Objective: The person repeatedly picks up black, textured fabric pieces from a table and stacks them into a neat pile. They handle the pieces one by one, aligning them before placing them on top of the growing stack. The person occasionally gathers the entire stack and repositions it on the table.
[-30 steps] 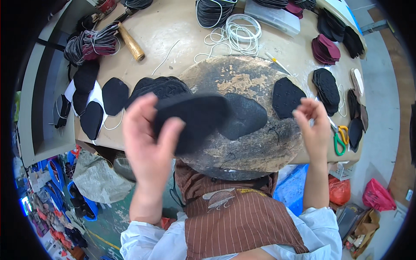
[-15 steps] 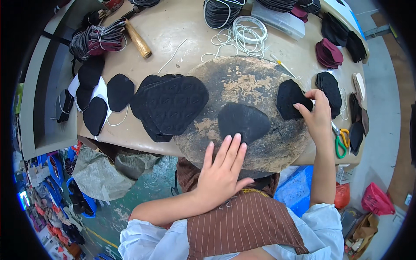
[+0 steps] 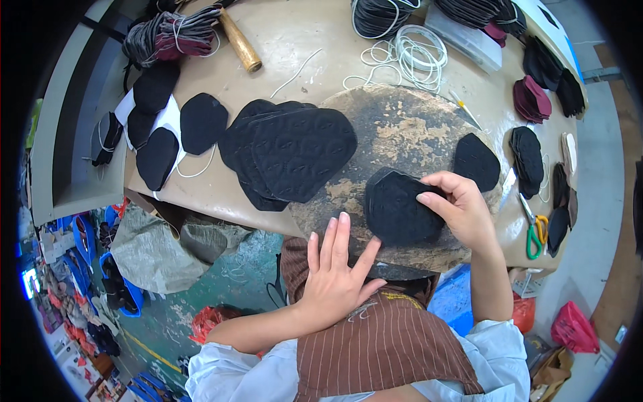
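Observation:
My right hand [image 3: 463, 209] pinches the right edge of a black fabric piece [image 3: 400, 209] between thumb and fingers. This rounded piece lies over the middle of a worn round board [image 3: 415, 134], covering the spot where a smoother dark piece was. My left hand [image 3: 337, 258] is open with its fingers spread at the board's near edge, its index fingertip by the fabric piece's lower left. To the left, a stack of quilted black pieces [image 3: 305, 155] overlaps the board. Another black piece [image 3: 477, 163] rests on the board's right side.
Scissors [image 3: 534, 234] with green and orange handles lie on the right. A wooden-handled tool [image 3: 240, 41], white cord [image 3: 418, 57] and a clear plastic box [image 3: 465, 40] are at the back. More black pieces [image 3: 203, 124] lie left; maroon pieces [image 3: 531, 99] sit far right.
My right hand has moved left with a black fabric piece, from the board's right side onto the smooth dark piece. My left hand has drawn slightly down and left. The whole view has shifted.

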Tool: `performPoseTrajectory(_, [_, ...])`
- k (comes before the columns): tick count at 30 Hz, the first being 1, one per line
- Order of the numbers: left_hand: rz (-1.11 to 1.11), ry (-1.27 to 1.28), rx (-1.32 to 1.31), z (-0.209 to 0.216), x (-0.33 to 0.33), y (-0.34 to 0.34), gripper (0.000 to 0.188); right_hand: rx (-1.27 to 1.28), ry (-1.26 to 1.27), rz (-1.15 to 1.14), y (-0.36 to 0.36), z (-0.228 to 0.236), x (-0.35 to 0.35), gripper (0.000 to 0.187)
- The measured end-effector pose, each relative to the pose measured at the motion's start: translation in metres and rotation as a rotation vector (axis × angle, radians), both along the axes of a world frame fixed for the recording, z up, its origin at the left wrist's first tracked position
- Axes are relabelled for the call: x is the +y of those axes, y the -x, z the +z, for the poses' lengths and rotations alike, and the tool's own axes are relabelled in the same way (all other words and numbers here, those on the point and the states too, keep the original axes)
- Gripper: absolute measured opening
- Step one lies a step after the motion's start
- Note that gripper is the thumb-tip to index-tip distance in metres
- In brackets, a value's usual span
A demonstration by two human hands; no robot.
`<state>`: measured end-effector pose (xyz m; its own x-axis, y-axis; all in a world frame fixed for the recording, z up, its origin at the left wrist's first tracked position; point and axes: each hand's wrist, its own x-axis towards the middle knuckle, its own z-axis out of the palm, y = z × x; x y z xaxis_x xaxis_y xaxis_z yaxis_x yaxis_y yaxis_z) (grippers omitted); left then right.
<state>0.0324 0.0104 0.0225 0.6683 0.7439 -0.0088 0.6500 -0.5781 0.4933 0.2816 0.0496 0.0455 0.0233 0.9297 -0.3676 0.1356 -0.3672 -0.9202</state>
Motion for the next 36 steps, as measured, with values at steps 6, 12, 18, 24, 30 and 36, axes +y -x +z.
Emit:
performPoseTrajectory(6, [0.016, 0.032, -0.036, -0.002, 0.001, 0.003, 0.07, -0.156, -0.021, 0.011, 0.006, -0.003, 0.007, 0.017])
performPoseTrajectory(12, [-0.02, 0.031, -0.059, -0.002, 0.003, 0.004, 0.069, -0.209, 0.025, 0.03, 0.007, 0.0, 0.013, 0.018])
performPoseTrajectory(18, [0.0, -0.005, -0.168, -0.006, 0.006, 0.008, 0.072, -0.211, 0.044, 0.029, 0.006, -0.005, 0.015, 0.019])
performPoseTrajectory(24, [-0.143, -0.018, -0.105, 0.013, 0.033, -0.019, 0.086, -0.202, 0.04, 0.051, 0.006, -0.005, 0.017, 0.019])
performPoseTrajectory(30, [-0.141, -0.02, 0.061, 0.002, 0.043, -0.047, 0.099, -0.426, 0.193, -0.007, -0.003, 0.018, 0.01, 0.017])
performPoseTrajectory(36, [-0.134, -0.047, -0.02, 0.001, 0.075, -0.093, 0.105, -0.61, -0.031, 0.1, -0.008, 0.014, 0.006, 0.013])
